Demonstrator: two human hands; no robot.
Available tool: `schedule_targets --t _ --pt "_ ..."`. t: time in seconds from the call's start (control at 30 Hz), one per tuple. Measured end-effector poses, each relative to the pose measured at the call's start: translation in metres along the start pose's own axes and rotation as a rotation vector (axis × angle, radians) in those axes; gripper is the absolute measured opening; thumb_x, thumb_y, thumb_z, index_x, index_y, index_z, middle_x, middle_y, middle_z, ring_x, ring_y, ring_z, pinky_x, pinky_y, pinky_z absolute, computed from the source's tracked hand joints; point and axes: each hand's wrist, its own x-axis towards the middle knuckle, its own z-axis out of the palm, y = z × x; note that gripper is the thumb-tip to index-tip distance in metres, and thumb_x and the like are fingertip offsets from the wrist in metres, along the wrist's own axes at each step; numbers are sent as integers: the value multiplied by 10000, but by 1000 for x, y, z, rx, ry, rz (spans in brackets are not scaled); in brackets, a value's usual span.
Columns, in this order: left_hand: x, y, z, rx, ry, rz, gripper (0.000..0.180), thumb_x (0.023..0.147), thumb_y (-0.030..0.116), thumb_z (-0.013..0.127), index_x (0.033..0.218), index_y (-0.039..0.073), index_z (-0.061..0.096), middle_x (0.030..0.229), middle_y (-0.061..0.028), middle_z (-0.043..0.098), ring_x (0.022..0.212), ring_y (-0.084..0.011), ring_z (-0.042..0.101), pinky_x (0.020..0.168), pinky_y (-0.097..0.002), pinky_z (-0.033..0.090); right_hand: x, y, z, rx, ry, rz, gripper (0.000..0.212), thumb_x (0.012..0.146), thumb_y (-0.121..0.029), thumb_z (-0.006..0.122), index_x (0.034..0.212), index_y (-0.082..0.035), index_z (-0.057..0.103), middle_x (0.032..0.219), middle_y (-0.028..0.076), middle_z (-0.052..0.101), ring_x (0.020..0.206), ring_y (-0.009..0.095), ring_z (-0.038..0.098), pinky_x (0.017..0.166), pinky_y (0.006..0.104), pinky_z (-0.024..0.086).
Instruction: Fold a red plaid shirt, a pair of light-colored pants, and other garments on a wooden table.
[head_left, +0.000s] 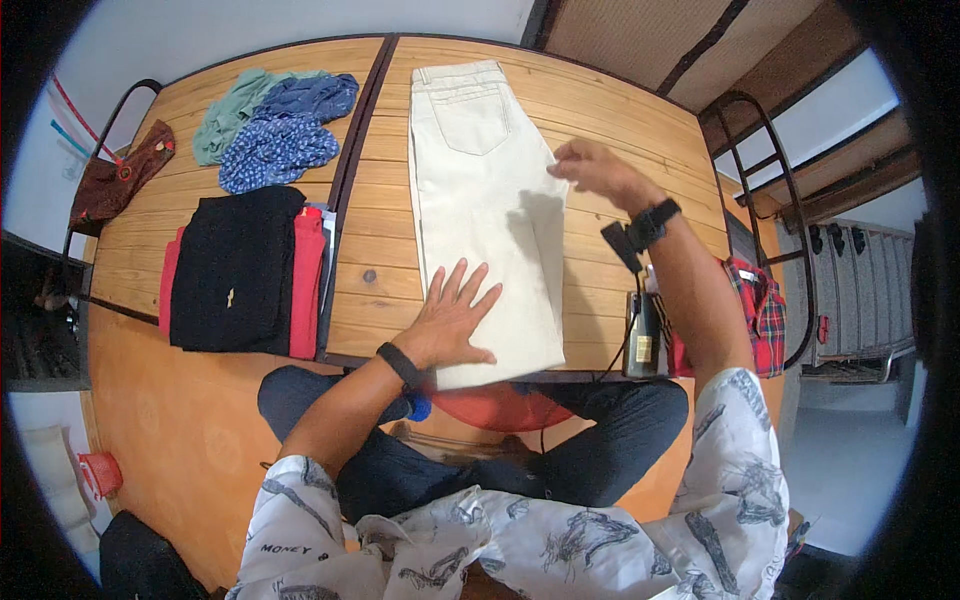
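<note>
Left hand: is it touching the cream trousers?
Touching. The head view shows the left hand lying flat, fingers spread, directly on the cream trousers, with no gap under the palm.

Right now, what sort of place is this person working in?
Probably a room in a home, used for folding laundry. The person sits on the floor at a low wooden table, left hand flat on cream trousers, beside a stack of folded clothes.

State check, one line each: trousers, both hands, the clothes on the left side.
cream trousers: folded lengthwise, flat on the wooden table
left hand: open, palm pressed on the trousers
right hand: open, at the trousers' right edge
black garment: folded, on a red garment
blue patterned clothes: crumpled, unfolded
</note>
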Motion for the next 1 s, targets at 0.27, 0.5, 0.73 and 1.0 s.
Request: schedule_targets --t 0.27,0.5,0.73,1.0 --pt "-3 -3 -21 -189 -112 45 1094 701 504 837 1554 79 299 1635 -256 85 1496 -512 -10 1182 -659 15 151 6 -11 -165 -6 4 475 890 -442 717 1114 -33 625 1024 72 612 962 187 552 866 340 460" --pt "1 -8 -38 -307 -138 90 879 793 379 795 1507 70 384 1607 -250 154 1478 -546 36 1161 -701 90 254 24 1 -97 77 13 704 880 -499 715 1247 89 592 1143 186 652 1093 274 607 957 400 468" --pt "3 -9 -39 -345 -146 74 802 789 341 799 1463 89 445 1583 -236 192 1474 -541 78 1154 -707 138 296 32 9 110 240 53 546 860 -357 747 1127 108 642 1035 221 691 874 289 689 763 404 564" --pt "2 -9 -42 -367 -131 57 728 835 335 757 1438 54 463 1578 -235 209 1481 -526 66 1167 -695 121 267 -12 -2 274 99 -44 406 850 -188 755 1187 9 642 1097 141 679 940 257 679 898 372 550"
